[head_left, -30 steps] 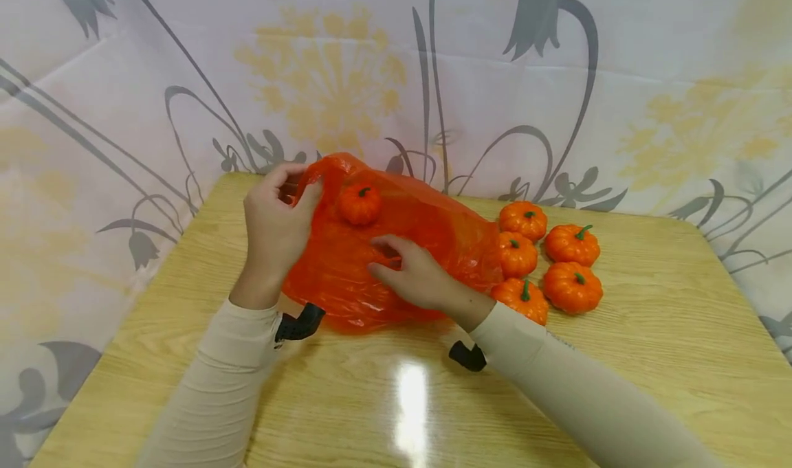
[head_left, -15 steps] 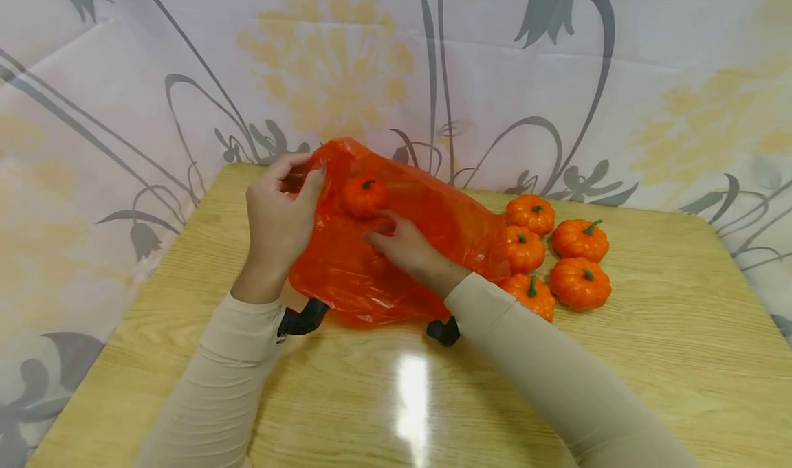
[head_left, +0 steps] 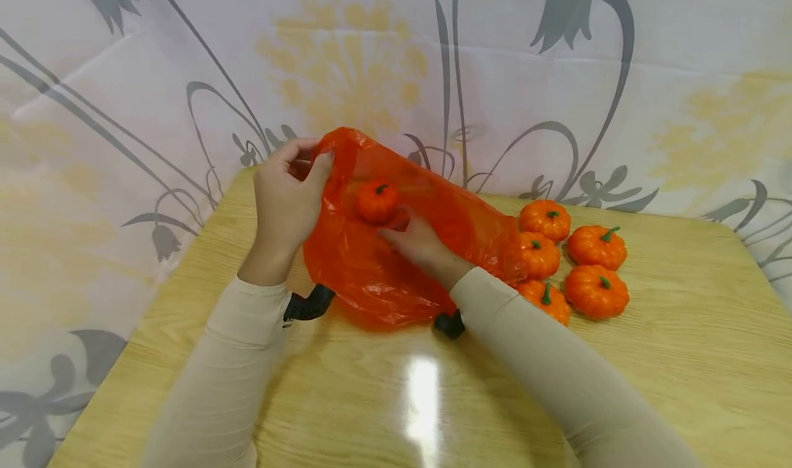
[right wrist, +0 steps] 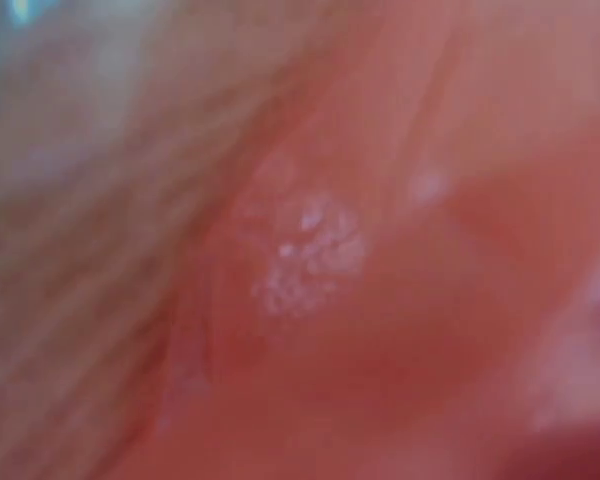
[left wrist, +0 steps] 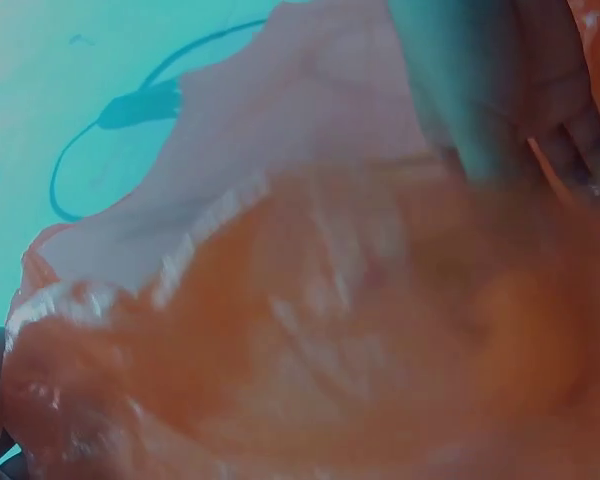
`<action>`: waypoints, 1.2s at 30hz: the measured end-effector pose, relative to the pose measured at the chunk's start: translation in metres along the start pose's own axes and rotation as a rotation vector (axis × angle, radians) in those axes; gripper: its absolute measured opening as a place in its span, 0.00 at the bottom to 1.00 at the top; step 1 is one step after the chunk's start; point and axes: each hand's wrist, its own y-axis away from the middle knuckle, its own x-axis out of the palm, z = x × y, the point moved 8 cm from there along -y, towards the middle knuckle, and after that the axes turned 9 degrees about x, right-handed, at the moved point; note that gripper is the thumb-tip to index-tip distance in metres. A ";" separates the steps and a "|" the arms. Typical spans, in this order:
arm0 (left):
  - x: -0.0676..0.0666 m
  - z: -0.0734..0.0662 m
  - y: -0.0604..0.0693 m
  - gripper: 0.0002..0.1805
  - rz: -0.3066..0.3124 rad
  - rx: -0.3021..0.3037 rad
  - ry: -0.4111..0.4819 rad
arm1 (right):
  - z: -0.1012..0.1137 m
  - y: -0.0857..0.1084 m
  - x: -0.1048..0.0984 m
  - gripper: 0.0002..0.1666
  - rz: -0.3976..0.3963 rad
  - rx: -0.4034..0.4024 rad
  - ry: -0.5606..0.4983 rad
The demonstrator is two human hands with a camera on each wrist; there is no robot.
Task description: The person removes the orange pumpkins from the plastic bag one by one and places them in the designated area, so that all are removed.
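Note:
My left hand (head_left: 289, 196) pinches the upper left edge of a thin, see-through orange plastic bag (head_left: 383, 296) and lifts it. A small orange toy pumpkin (head_left: 376, 203) with a green stem shows through the film, beside that hand. My right hand (head_left: 421, 241) reaches over the middle of the bag with thumb and fingers apart, close to this pumpkin; its fingertips are blurred and contact is unclear. In the left wrist view, the right hand (left wrist: 490, 90) dips behind the orange film. The right wrist view holds only blurred film (right wrist: 310, 260) and wood grain.
Several orange pumpkins (head_left: 597, 291) with green stems stand at the right end of the bag, some touching or partly covered by it. They rest on a light wooden table (head_left: 346, 399). A floral cloth (head_left: 495, 35) hangs behind the table's back edge.
The left hand has raised the bag's edge a little. The right hand has moved forward, nearer the pumpkin under the film. The view has shifted slightly, and the pumpkins at right appear unmoved.

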 end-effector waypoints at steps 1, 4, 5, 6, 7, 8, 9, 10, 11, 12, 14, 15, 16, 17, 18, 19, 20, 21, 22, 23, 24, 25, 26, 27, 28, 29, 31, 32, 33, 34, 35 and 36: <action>0.000 0.000 -0.003 0.17 0.002 0.001 -0.006 | 0.000 -0.002 -0.001 0.40 -0.005 0.000 -0.004; -0.001 -0.001 -0.010 0.16 0.005 0.004 -0.016 | 0.001 -0.008 0.000 0.44 0.001 -0.018 -0.015; -0.001 -0.002 -0.013 0.16 0.006 0.005 -0.015 | 0.002 -0.010 0.000 0.45 0.003 -0.027 -0.013; -0.002 -0.003 -0.015 0.15 0.007 0.004 -0.016 | 0.003 -0.012 0.001 0.45 0.007 -0.033 -0.015; -0.002 -0.005 -0.017 0.15 0.007 0.003 -0.018 | 0.004 -0.014 0.002 0.46 0.009 -0.039 -0.016; -0.002 -0.006 -0.018 0.15 0.009 0.002 -0.021 | 0.005 -0.015 0.003 0.46 0.010 -0.046 -0.010; -0.003 -0.007 -0.019 0.14 0.012 0.000 -0.024 | 0.007 -0.017 0.003 0.46 0.006 -0.051 -0.001; -0.003 -0.008 -0.020 0.14 0.016 -0.003 -0.027 | 0.008 -0.018 0.004 0.46 0.003 -0.057 0.003; -0.003 -0.009 -0.021 0.14 0.019 -0.003 -0.031 | 0.010 -0.019 0.004 0.47 -0.001 -0.063 0.013; -0.003 -0.010 -0.022 0.14 0.023 -0.006 -0.035 | 0.011 -0.021 0.004 0.47 -0.010 -0.073 0.024; -0.002 -0.011 -0.024 0.14 0.035 -0.009 -0.044 | 0.015 -0.023 0.003 0.48 -0.028 -0.094 0.048; -0.002 -0.011 -0.024 0.14 0.038 -0.010 -0.046 | 0.016 -0.024 0.002 0.48 -0.037 -0.104 0.056; -0.002 -0.011 -0.024 0.14 0.040 -0.012 -0.048 | 0.018 -0.026 0.002 0.48 -0.044 -0.114 0.063; -0.001 -0.011 -0.024 0.15 0.045 -0.013 -0.053 | 0.018 -0.028 0.001 0.49 -0.052 -0.117 0.073; -0.001 -0.010 -0.024 0.15 0.049 -0.014 -0.059 | 0.018 -0.030 0.000 0.49 -0.059 -0.117 0.075; -0.001 -0.010 -0.024 0.15 0.052 -0.015 -0.064 | 0.017 -0.032 -0.001 0.49 -0.063 -0.115 0.072; -0.001 -0.010 -0.024 0.15 0.054 -0.017 -0.066 | 0.016 -0.035 -0.002 0.49 -0.071 -0.116 0.077; -0.001 -0.010 -0.024 0.15 0.057 -0.018 -0.070 | 0.016 -0.037 -0.002 0.49 -0.076 -0.118 0.076; -0.001 -0.010 -0.023 0.15 0.059 -0.019 -0.073 | 0.015 -0.039 -0.003 0.49 -0.080 -0.118 0.078; 0.000 -0.010 -0.024 0.15 0.062 -0.020 -0.075 | 0.014 -0.041 -0.004 0.48 -0.081 -0.123 0.078; 0.000 -0.010 -0.024 0.15 0.062 -0.021 -0.075 | 0.015 -0.042 -0.005 0.48 -0.083 -0.132 0.077; 0.000 -0.010 -0.024 0.15 0.062 -0.022 -0.074 | 0.015 -0.043 -0.005 0.48 -0.085 -0.138 0.085; 0.000 -0.010 -0.024 0.15 0.063 -0.021 -0.077 | 0.015 -0.044 -0.005 0.47 -0.084 -0.146 0.090; 0.000 -0.010 -0.024 0.15 0.064 -0.022 -0.080 | 0.016 -0.044 -0.005 0.47 -0.081 -0.153 0.092; -0.001 -0.010 -0.024 0.15 0.064 -0.023 -0.081 | 0.016 -0.044 -0.005 0.47 -0.080 -0.158 0.097; -0.001 -0.010 -0.024 0.15 0.066 -0.025 -0.083 | 0.017 -0.044 -0.005 0.47 -0.082 -0.164 0.106; -0.001 -0.009 -0.024 0.15 0.068 -0.029 -0.086 | 0.017 -0.043 -0.005 0.46 -0.090 -0.151 0.121; -0.002 -0.008 -0.024 0.15 0.068 -0.030 -0.088 | 0.017 -0.043 -0.005 0.45 -0.096 -0.146 0.128; -0.002 -0.008 -0.024 0.14 0.068 -0.032 -0.086 | 0.017 -0.042 -0.005 0.44 -0.106 -0.137 0.142; -0.002 -0.007 -0.024 0.14 0.069 -0.033 -0.084 | 0.017 -0.041 -0.005 0.43 -0.117 -0.127 0.155; -0.002 -0.007 -0.024 0.14 0.071 -0.032 -0.084 | 0.017 -0.040 -0.005 0.42 -0.128 -0.116 0.169; -0.002 -0.007 -0.024 0.15 0.072 -0.029 -0.084 | 0.016 -0.040 -0.004 0.41 -0.137 -0.107 0.179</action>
